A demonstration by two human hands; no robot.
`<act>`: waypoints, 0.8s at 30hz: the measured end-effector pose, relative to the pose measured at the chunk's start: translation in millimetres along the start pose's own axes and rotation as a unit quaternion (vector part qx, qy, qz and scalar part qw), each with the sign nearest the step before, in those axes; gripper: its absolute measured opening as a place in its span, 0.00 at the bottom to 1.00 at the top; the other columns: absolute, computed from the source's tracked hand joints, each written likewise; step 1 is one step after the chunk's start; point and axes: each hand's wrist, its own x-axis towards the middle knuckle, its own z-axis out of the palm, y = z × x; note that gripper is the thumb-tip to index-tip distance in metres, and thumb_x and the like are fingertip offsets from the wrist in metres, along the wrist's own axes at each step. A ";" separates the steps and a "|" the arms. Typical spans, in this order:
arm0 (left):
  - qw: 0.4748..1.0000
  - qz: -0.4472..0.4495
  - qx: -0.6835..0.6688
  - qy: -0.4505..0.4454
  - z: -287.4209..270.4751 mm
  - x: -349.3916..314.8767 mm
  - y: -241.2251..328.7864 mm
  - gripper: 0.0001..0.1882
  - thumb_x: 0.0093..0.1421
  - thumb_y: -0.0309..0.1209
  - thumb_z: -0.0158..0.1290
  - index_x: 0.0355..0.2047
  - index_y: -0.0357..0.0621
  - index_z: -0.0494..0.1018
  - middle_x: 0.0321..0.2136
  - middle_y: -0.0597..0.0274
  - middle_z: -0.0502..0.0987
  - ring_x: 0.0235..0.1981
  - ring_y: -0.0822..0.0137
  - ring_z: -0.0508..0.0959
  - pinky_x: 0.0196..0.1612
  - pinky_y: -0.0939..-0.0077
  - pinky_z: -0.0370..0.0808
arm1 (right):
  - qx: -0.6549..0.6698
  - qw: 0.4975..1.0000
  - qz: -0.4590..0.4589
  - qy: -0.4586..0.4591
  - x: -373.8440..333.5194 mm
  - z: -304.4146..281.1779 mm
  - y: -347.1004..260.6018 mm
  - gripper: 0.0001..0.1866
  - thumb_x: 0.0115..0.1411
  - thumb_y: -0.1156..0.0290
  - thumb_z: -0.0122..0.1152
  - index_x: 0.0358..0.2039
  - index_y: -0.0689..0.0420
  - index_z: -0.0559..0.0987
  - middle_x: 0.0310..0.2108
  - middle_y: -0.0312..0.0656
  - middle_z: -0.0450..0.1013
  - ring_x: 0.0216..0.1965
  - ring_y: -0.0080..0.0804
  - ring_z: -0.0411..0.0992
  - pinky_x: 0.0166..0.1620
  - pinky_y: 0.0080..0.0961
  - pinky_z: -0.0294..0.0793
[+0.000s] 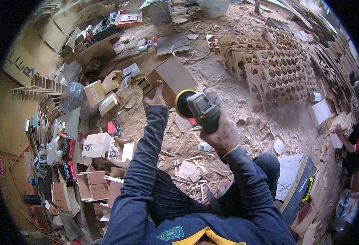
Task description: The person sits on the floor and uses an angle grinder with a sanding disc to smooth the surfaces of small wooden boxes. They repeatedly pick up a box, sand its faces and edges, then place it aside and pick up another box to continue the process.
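My right hand (222, 136) is wrapped round the body of a grey and black angle grinder (204, 110). A round disc with a yellow rim (183, 104) sits at its front end, turned to the left. In my left hand (156, 97) is a brown box-like wooden piece (177, 77), with dark arrow marks on its left face. My left thumb points up along that piece, and the other fingers are mostly hidden. The disc is close to the piece's near right edge; whether they touch I cannot tell.
Small wooden boxes (97, 145) crowd the left side. Panels with rows of round holes (277, 69) stand at the back right. Wood offcuts (193, 173) and dust cover the floor by my legs. Another person's hand (339, 131) shows at the far right.
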 end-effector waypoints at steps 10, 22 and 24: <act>0.999 0.005 0.048 0.002 -17.3 15.0 -6.3 0.39 0.48 0.51 0.75 0.49 0.34 0.73 0.44 0.55 0.80 0.42 0.62 0.78 0.50 0.67 0.76 | -0.007 0.988 0.112 0.102 31.4 -19.3 24.2 0.38 0.43 0.55 0.77 0.51 0.59 0.72 0.40 0.56 0.80 0.42 0.56 0.81 0.47 0.45 0.79; 0.973 -0.176 0.146 -0.028 -14.5 20.5 -1.8 0.50 0.44 0.58 0.75 0.52 0.27 0.70 0.46 0.46 0.78 0.46 0.58 0.78 0.53 0.68 0.75 | 0.015 0.997 -0.044 0.061 2.0 12.3 11.3 0.33 0.47 0.59 0.75 0.48 0.54 0.65 0.35 0.59 0.79 0.37 0.65 0.78 0.39 0.54 0.79; 0.973 -0.187 0.127 -0.057 -18.6 23.2 -4.9 0.51 0.44 0.58 0.75 0.53 0.27 0.70 0.47 0.45 0.78 0.47 0.58 0.77 0.53 0.68 0.75 | -0.004 0.996 0.010 0.091 11.0 7.8 18.3 0.35 0.46 0.57 0.76 0.50 0.55 0.68 0.36 0.57 0.79 0.37 0.61 0.80 0.40 0.52 0.79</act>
